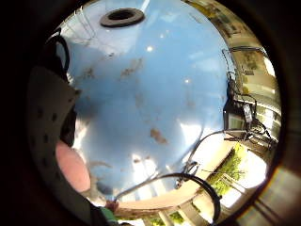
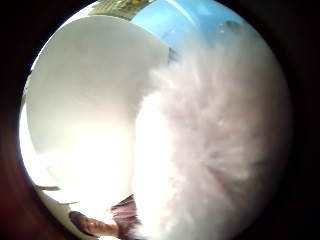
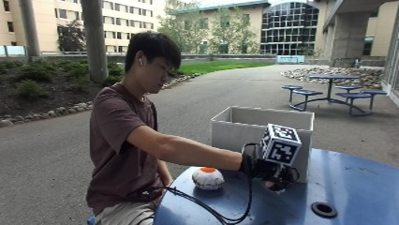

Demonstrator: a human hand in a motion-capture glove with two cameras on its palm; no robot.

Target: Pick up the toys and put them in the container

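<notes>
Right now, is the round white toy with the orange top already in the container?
No. In the outside view the round white toy sits on the blue table, in front of the white container, not inside it.

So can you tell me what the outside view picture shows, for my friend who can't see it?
A person sits at a round blue table, their gloved right hand held low over it, right in front of a white container. A white ball-like toy with an orange top sits on the table near their arm. Whether the hand holds anything cannot be seen here.
</notes>
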